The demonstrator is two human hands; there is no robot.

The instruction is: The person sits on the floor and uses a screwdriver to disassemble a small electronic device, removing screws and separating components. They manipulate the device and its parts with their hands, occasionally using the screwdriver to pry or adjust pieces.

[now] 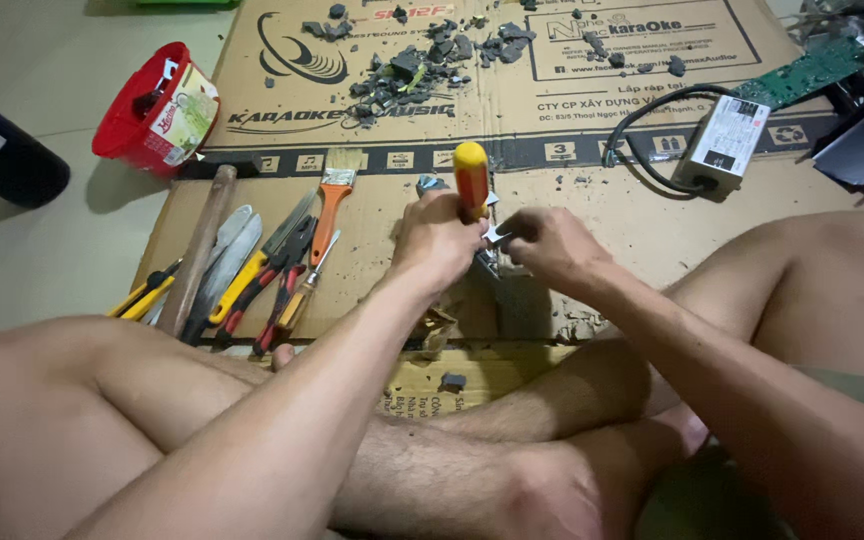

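Note:
My left hand point(435, 243) grips a screwdriver with a yellow and orange handle point(470, 178), held upright and pointing down. My right hand point(544, 243) pinches a small grey metal part point(497, 236) right beside the screwdriver shaft. Both hands meet over a flattened cardboard sheet point(612, 215) on the floor, above my crossed legs. The screwdriver tip is hidden behind my fingers.
Left of my hands lie a paintbrush point(333, 195), red-handled pliers point(287, 275), yellow-handled tools point(237, 285) and a wooden handle point(202, 245). A red tub point(157, 110) stands far left. Dark rubble point(422, 65) is scattered at the back. A grey power box with cable point(720, 140) and a green circuit board point(802, 75) sit right.

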